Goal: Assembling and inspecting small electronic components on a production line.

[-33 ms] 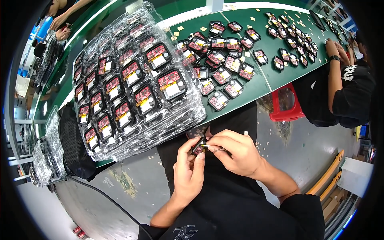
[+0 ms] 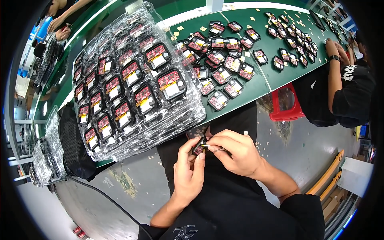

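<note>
My left hand grips a small black housing with a red circuit board, held tilted above my lap between thumb and fingers. My right hand is closed on slim, dark tweezers, their tip at the housing's near face. A small pale and yellow bit shows at that tip; my fingers hide most of the contact. Just beyond my hands stands a stack of clear plastic trays. Its top tray holds rows of similar housings, each with a red board, a yellow strip and a whitish block.
Loose housings lie heaped on the green table, among small pale paper bits. Another group lies farther right, near a co-worker's arm. A red stool stands beneath the table edge. A black cable runs at lower left.
</note>
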Demonstrator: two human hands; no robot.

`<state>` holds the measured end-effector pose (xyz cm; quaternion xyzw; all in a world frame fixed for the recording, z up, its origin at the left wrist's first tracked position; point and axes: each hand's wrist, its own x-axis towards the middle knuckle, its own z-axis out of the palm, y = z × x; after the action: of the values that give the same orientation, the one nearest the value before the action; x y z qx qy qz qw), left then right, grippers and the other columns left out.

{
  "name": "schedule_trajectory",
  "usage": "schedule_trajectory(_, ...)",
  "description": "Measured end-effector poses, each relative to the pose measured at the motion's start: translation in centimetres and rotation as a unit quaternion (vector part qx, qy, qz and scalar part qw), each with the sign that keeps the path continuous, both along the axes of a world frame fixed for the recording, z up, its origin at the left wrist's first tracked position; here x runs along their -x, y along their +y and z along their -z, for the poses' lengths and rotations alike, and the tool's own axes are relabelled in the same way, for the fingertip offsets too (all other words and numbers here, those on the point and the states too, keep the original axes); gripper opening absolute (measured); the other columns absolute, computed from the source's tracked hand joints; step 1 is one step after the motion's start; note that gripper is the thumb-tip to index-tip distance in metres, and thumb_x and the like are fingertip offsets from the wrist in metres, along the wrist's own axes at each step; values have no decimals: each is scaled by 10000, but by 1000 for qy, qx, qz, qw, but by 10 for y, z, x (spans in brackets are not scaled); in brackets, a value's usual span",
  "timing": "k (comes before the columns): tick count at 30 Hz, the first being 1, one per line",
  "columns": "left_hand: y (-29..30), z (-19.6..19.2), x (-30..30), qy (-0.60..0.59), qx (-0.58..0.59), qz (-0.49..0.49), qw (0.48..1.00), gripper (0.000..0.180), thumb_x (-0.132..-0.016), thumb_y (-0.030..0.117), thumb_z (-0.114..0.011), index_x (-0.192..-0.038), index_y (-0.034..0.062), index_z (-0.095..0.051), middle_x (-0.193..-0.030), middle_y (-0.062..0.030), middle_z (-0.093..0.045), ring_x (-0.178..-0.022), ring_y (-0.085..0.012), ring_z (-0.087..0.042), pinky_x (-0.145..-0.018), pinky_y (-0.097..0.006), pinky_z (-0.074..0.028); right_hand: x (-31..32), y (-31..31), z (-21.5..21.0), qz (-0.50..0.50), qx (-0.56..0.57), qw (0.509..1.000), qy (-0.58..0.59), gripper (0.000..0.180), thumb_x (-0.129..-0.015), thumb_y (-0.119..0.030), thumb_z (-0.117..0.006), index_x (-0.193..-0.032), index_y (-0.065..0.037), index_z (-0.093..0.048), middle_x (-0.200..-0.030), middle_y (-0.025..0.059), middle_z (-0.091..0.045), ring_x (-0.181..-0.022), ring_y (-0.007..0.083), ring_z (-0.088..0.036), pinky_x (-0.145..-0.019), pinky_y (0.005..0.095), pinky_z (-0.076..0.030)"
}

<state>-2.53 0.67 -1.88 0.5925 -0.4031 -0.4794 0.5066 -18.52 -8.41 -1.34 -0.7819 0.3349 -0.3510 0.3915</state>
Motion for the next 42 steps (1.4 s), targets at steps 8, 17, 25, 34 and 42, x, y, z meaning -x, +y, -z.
schedule_trajectory(8, -5, -5, 5, -17, 17, -31, 999, 347, -1042, -5, -591, -1384, -5, -531, -1005, -64, -713, -775, -29, -571, -659, -197, -462, 2, 1, -4, 5, 22, 1000, 12, 237, -817, 34, -759, -1045, 17, -699, -925, 116, -693, -728, 261, -721, -614, 339, -589)
schedule_trajectory(17, -7, 3, 4, 29, 34, -81, 996, 255, -1012, -23, -627, -1264, 6, -599, -942, -18, -684, -723, -3, -552, -582, -174, -423, 0, 5, -9, 12, 42, 999, 3, 231, -803, 29, -758, -1025, 18, -697, -914, 105, -699, -723, 249, -718, -609, 335, -591)
schedule_trajectory(25, -11, -4, 4, 29, 23, -68, 997, 259, -1009, -26, -632, -1265, 3, -604, -964, -26, -700, -716, -3, -553, -580, -177, -431, -4, 6, -2, 17, 48, 999, -6, 249, -802, 29, -762, -1044, 17, -703, -928, 103, -704, -736, 246, -727, -616, 336, -596)
schedule_trajectory(34, -9, 2, 3, -5, 21, -37, 999, 280, -1028, -2, -630, -1306, 0, -592, -1006, -50, -725, -749, -19, -592, -615, -194, -472, -6, 7, 1, 15, -45, 998, -40, 235, -832, 40, -752, -1061, 25, -702, -938, 132, -701, -757, 276, -727, -640, 339, -594)
schedule_trajectory(42, -14, -2, 5, -23, 32, -34, 999, 275, -1027, -2, -636, -1300, -10, -602, -988, -57, -724, -758, -24, -605, -624, -197, -480, -5, 5, -4, 27, -44, 998, -40, 205, -839, 97, -737, -1032, 41, -700, -938, 149, -702, -750, 243, -712, -658, 321, -583)
